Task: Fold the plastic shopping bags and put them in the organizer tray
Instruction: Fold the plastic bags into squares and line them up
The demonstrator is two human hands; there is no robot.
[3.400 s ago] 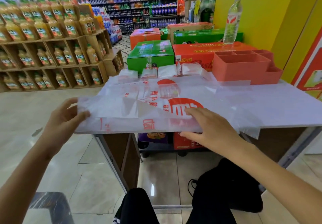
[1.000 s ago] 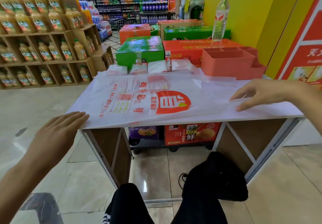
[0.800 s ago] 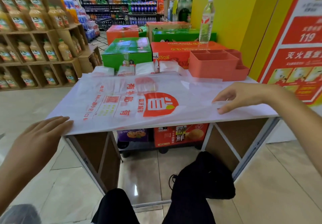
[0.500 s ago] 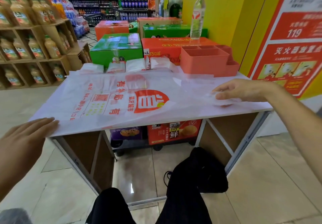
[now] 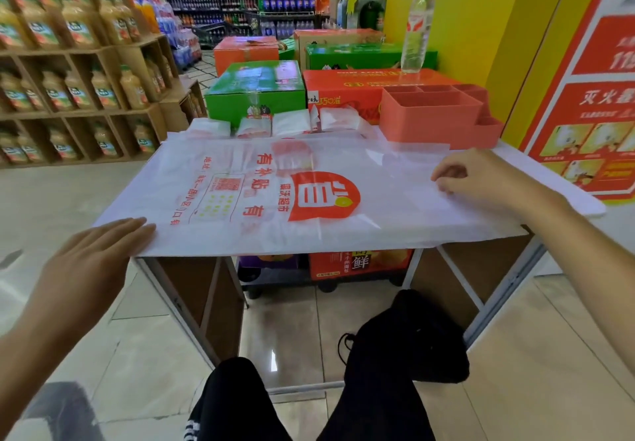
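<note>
Bag (image 5: 309, 196) printed "有补贴"; poster (image 5: 604, 97) "灭火"

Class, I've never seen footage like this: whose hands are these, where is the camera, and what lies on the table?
There is no machine: a person wears a camera on the head, looking down at their own hands. A large white plastic shopping bag with red print lies spread on the white table. The left hand presses its near-left corner flat; the right hand rests curled fingers on its right end. Small folded white bags and a coral plastic organizer tray sit behind it.
</note>
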